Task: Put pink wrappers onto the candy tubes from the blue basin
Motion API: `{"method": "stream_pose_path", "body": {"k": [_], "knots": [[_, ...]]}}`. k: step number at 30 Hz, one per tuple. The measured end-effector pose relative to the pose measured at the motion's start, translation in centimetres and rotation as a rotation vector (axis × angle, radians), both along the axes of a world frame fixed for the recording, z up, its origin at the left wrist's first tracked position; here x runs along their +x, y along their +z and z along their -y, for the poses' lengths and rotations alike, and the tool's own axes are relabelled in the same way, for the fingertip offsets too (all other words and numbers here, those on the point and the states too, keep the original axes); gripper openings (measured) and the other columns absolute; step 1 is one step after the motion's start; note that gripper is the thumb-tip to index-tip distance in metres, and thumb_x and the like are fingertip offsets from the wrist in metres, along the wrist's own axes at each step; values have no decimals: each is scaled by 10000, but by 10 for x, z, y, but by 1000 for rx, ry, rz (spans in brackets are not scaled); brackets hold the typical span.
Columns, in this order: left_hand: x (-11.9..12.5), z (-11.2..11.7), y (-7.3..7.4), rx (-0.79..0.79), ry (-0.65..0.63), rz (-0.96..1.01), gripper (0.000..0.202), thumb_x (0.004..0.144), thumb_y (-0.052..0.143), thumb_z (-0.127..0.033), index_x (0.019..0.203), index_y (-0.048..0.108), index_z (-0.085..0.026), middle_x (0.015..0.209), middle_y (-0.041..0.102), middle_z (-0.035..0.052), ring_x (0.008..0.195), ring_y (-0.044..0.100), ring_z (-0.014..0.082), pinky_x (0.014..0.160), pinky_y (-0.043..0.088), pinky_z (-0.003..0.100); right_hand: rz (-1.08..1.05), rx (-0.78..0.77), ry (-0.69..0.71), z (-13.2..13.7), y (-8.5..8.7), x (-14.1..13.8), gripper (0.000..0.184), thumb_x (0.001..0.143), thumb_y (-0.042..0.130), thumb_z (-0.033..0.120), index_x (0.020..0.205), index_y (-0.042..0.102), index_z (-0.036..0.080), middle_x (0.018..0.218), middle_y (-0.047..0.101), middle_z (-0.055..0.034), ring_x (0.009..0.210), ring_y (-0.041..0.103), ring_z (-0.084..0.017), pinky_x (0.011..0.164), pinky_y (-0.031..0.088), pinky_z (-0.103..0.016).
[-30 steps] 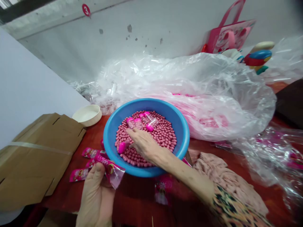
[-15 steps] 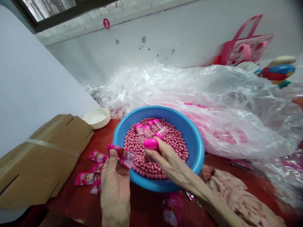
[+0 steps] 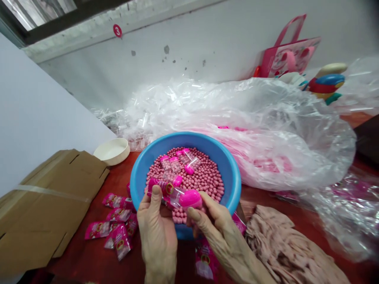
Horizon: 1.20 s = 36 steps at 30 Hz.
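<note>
My left hand (image 3: 158,232) pinches a small printed pink plastic packet (image 3: 161,185) whose clear end points right. Between the thumb and fingers of my right hand (image 3: 222,228) is a small bottle with a rounded pink cap (image 3: 191,198). The cap meets the clear end of the packet; whether it is inside the opening I cannot tell. Both hands are over the near rim of a blue basin (image 3: 235,173). Pink round beads (image 3: 204,177) fill its bottom, and several clear pink-capped bottles (image 3: 174,163) lie on them.
Several printed packets (image 3: 118,215) lie left of the basin, near a flattened cardboard box (image 3: 56,209). Behind are a white round lid (image 3: 112,152) and a big clear plastic bag (image 3: 266,130). A crumpled tan cloth (image 3: 290,244) lies at the right on the red table (image 3: 77,264).
My right hand has brought the pink-capped bottle from above the beads to the clear end of the packet in my left hand. The view has shifted slightly to the right.
</note>
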State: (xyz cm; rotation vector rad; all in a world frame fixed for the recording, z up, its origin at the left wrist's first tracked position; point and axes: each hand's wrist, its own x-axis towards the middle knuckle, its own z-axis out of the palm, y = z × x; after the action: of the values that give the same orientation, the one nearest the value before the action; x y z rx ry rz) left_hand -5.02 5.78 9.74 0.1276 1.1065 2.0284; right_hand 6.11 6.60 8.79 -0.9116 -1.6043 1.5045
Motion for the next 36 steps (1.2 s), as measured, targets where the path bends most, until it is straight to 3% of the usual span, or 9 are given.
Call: {"method": "stream_pose_path", "body": {"k": [8,13,16,23,28,33,36], "knots": [[17,-7,-1,-8,-15,-19,256,543,846,-299,706,699,-169,649,740,-1,535,652,127,546,550,235,60,170,-132,2,-13,8,195,902,495,347,849,589,184,634,534,40,557,462,-96,517,355,-192],[17,-11,-5,-21,-84,-28,196,589,824,-286,704,712,-173,620,724,-9,502,632,107,507,513,195,70,246,-178,4,-11,12,170,879,513,289,865,624,161,578,534,46,478,457,-85,457,350,-179],[17,-14,-8,-33,-130,-22,163,610,811,-277,676,705,-172,572,701,-18,447,600,96,480,494,191,79,189,-183,5,-9,15,176,866,531,305,808,633,174,547,515,55,453,447,-78,444,354,-165],[19,-16,-13,-55,-176,-10,173,623,802,-260,737,715,-164,654,726,-8,521,627,104,502,500,192,72,65,-142,-2,-7,24,224,850,545,355,726,632,190,530,411,66,445,357,-68,390,298,-158],[20,-16,-12,-76,-211,-16,191,604,814,-263,726,713,-156,624,720,-6,497,620,101,547,512,210,159,109,-164,-3,-13,29,264,845,540,410,724,660,207,550,482,46,503,444,-102,459,377,-185],[22,-16,-12,-72,-222,-29,163,612,808,-254,713,714,-167,631,718,-9,511,617,96,543,501,195,161,76,-100,-5,-13,31,259,861,534,373,665,569,208,533,361,74,465,332,-75,406,261,-189],[23,-16,-14,-74,-214,-37,162,599,816,-243,706,716,-172,622,707,-23,516,607,86,512,482,170,161,111,-73,-5,-9,32,274,865,542,338,628,516,202,541,354,79,482,327,-68,427,250,-191]]}}
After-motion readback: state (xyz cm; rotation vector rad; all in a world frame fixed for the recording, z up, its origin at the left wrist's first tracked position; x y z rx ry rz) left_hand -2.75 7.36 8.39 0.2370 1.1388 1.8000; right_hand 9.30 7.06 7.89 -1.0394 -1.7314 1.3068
